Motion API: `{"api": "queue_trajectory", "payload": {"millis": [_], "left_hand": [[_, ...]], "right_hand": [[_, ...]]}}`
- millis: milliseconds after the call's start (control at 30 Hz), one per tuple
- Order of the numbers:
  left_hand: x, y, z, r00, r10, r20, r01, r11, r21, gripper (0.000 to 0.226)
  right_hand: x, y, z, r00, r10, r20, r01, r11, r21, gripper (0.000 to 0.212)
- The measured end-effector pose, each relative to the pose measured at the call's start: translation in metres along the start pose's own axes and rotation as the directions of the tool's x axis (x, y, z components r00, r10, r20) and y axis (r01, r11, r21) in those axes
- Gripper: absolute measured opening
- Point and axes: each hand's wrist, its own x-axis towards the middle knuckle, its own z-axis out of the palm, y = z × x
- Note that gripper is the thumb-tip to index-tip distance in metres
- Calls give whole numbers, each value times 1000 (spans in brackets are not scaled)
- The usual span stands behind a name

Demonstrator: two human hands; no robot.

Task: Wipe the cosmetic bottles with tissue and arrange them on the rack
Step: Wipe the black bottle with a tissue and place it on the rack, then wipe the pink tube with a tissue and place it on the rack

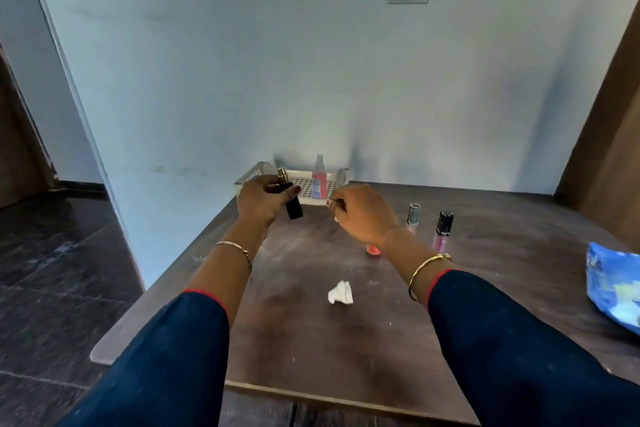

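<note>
Cosmetic bottles are split between rack and table in the head view. One black bottle [293,206] with a gold cap is gripped by the left hand [263,199], fingers curled round its middle. It is tilted and held just in front of the left half of the rack [249,177]. The tissue [341,293] lies crumpled on the table [311,357], well in front of the rack and out of both hands, so I judge this bottle wiped and ready for placing.

The right hand [363,215] hovers in front of the rack's right corner with its fingers curled in. Whether it pinches anything small I cannot tell.

The rack sits at the back of the table, close to the wall [242,80]. A pink spray bottle [319,180] stands upright in it, right of centre. The perforated floor left of that bottle looks bare, which is likely the open room for the black one. The low front rim has to be cleared first, and the spray bottle could tip if brushed.

The table's left edge runs close by the rack's left end, so a slip there would drop to the floor.

Right of the rack and nearer the person, a clear-capped bottle [412,217] and a black-capped pink bottle [441,230] stand upright close to the right wrist. An orange item [373,250] is half hidden by that wrist. A blue packet [613,291] lies far right.
</note>
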Motion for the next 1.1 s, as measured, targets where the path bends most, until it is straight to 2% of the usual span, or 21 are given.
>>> {"api": "queue_trajectory", "payload": {"millis": [100, 300, 600, 1100], "left_hand": [[40, 5, 12, 998, 63, 0, -62, 991, 116, 45], [93, -9, 44, 989, 146, 37, -150, 917, 369, 45], [128, -40, 60, 987, 128, 94, -157, 869, 469, 41], [125, -44, 74, 977, 102, 185, -182, 852, 491, 40]], "right_hand": [[26, 9, 0, 999, -37, -38, 31, 989, -146, 21], [64, 33, 9, 999, -47, -27, 38, 961, -272, 24], [93, 60, 23, 997, 81, -2, -80, 987, -142, 21], [89, 73, 20, 997, 72, -26, -75, 991, -109, 20]]}}
